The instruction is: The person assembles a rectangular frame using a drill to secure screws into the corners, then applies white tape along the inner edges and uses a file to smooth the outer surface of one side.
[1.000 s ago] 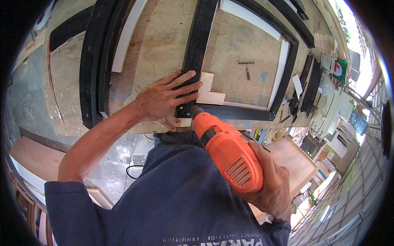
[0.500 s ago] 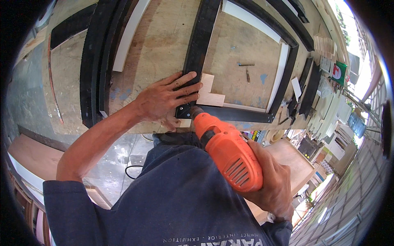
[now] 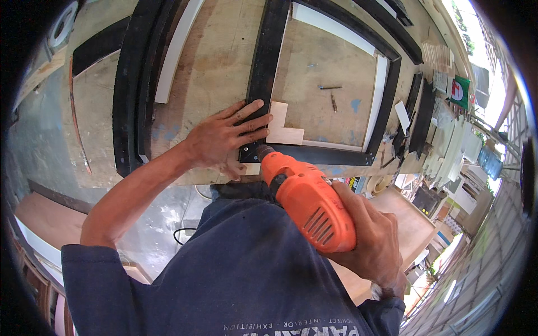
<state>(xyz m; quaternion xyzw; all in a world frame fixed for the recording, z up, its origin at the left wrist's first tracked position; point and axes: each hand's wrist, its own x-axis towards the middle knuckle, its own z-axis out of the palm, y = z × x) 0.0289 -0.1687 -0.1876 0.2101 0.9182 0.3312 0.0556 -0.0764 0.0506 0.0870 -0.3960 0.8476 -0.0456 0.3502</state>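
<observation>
Drill (image 3: pixel 315 206) has shifted slightly | right hand (image 3: pixel 372 238) clasps it; left hand (image 3: pixel 219 137) spread on black frame (image 3: pixel 328 155) | wood block (image 3: pixel 286 135) inside, pens (image 3: pixel 334 102) beyond

Glare at right, perhaps daylight; edges bend.

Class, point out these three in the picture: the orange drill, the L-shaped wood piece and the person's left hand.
Orange drill (image 3: pixel 309 203): head view, on its housing.
L-shaped wood piece (image 3: pixel 284 135): head view, near its corner.
Left hand (image 3: pixel 222 134): head view, on its back.
</observation>
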